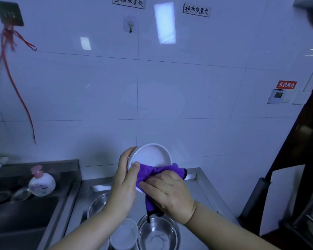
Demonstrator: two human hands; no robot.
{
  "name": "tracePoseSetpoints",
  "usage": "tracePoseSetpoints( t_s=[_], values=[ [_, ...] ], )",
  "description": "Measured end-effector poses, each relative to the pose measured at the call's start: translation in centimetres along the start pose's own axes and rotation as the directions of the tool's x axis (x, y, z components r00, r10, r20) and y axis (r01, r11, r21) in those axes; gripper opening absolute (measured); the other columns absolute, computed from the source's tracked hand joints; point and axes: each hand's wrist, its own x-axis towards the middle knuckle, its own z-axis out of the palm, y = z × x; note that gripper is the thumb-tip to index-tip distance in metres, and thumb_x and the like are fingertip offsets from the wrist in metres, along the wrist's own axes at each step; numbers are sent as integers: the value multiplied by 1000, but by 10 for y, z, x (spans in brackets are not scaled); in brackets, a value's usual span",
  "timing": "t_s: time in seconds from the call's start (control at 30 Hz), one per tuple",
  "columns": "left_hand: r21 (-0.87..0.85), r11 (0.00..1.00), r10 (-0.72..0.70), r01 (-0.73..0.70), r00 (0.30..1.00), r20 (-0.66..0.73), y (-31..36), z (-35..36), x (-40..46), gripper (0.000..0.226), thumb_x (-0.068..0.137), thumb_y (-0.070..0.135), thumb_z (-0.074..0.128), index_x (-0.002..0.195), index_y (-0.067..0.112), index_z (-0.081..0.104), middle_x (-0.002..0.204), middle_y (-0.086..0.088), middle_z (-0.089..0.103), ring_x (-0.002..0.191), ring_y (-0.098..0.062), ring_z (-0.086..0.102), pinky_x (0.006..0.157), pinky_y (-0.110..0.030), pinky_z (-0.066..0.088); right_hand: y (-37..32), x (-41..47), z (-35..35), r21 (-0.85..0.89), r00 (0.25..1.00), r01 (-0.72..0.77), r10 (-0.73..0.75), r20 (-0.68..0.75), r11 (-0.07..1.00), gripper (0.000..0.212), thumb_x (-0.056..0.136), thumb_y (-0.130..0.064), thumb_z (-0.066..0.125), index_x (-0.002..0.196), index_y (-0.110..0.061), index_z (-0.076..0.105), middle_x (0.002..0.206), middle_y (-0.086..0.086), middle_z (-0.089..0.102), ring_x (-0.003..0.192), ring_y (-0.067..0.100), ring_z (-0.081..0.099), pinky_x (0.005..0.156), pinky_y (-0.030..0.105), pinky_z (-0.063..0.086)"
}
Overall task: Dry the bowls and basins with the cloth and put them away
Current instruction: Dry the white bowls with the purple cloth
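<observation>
**White bowl held up and wiped over the steel counter**

The left hand (124, 179) grips the rim of a white bowl (150, 156), thumb curled over its near edge, holding it tilted in the air in front of the tiled wall (188, 105). The right hand (170, 192) clutches a purple cloth (148, 173) and presses it against the bowl's lower rim; a dark-edged corner of the cloth hangs down.

Directly beneath the hands, on the steel counter (204, 192), sit a steel basin (158, 231), a second steel basin (98, 202) partly hidden by the left forearm, and a white bowl on the counter (125, 235) between them. To the left, a sink (22, 213) holds a soap pump bottle (42, 183) and small glass dishes (22, 194).

The counter's raised back edge runs just behind the hands. A dark door frame (296, 141) borders the right side.

On the wall are a hook (130, 27), two handwritten Chinese signs (197, 10), a red sticker (286, 85) reading 节约用电 above switches, and a red cord (16, 78) hanging from a socket.
</observation>
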Motion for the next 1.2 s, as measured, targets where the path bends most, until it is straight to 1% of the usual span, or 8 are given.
tracePoseSetpoints(
  t_s=[0.13, 0.27, 0.4, 0.57, 0.77, 0.97, 1.1, 1.2],
  values=[
    [121, 990, -88, 67, 980, 177, 10, -9, 11, 35, 77, 24, 46, 106, 40, 57, 100, 27, 64, 93, 9, 58, 74, -2, 41, 28, -9, -14, -40, 960, 245, -237, 147, 969, 29, 88, -2, 58, 114, -13, 55, 94, 0, 70, 87, 20, 65, 86, 31, 48],
    [283, 944, -274, 168, 878, 392, 26, -17, 30, 39, 67, 25, 50, 97, 49, 59, 98, 13, 68, 84, -2, 61, 70, -11, 46, 36, -10, -23, -40, 912, 356, -337, 233, 934, 24, 89, -3, 58, 110, -13, 54, 93, 2, 70, 86, 22, 65, 89, 34, 49],
    [147, 969, -227, 199, 952, 208, 21, -11, 25, 58, 63, 22, 57, 119, 38, 51, 106, -1, 66, 86, -8, 64, 71, -16, 51, 22, 2, -24, -136, 972, 141, -111, 208, 981, 22, 86, -5, 57, 104, -12, 68, 89, 0, 69, 76, 21, 64, 78, 33, 48],
    [10, 999, -54, 53, 999, 9, 11, 5, 5, 47, 76, 20, 49, 118, 41, 49, 105, 16, 66, 95, -4, 63, 76, -19, 51, -13, 22, -17, -135, 988, -129, 140, 71, 982, 23, 86, -9, 56, 101, -14, 73, 85, -3, 67, 73, 20, 61, 71, 32, 45],
    [81, 994, -83, 79, 995, 50, 16, 0, 7, 38, 72, 18, 43, 104, 34, 56, 95, 21, 64, 85, 4, 57, 72, -7, 43, -25, -2, -7, -37, 988, -134, 136, 76, 990, 27, 84, -7, 64, 110, -12, 69, 97, -1, 69, 87, 20, 64, 76, 31, 48],
    [223, 964, -176, 148, 978, 113, 13, -13, 2, 42, 65, 21, 44, 102, 37, 56, 97, 13, 66, 97, -14, 59, 90, -34, 45, -1, -21, -19, -81, 958, 48, -23, 287, 996, 33, 86, -14, 61, 118, -9, 65, 113, 7, 66, 110, 29, 59, 101, 38, 43],
    [261, 950, -218, 174, 965, 149, 13, -13, 2, 43, 66, 24, 46, 105, 42, 55, 99, 15, 67, 100, -14, 60, 93, -37, 46, -10, -14, -23, -53, 932, -88, 101, 347, 995, 49, 80, -15, 57, 128, -9, 58, 125, 8, 60, 124, 28, 49, 110, 38, 35],
    [253, 952, -216, 174, 965, 150, 13, -12, 1, 39, 68, 28, 46, 99, 50, 55, 95, 22, 66, 95, -3, 60, 85, -28, 46, -24, -2, -21, 37, 888, -267, 231, 398, 963, 59, 74, -6, 51, 134, -6, 51, 130, 11, 54, 128, 30, 44, 108, 42, 36]
  ],
)
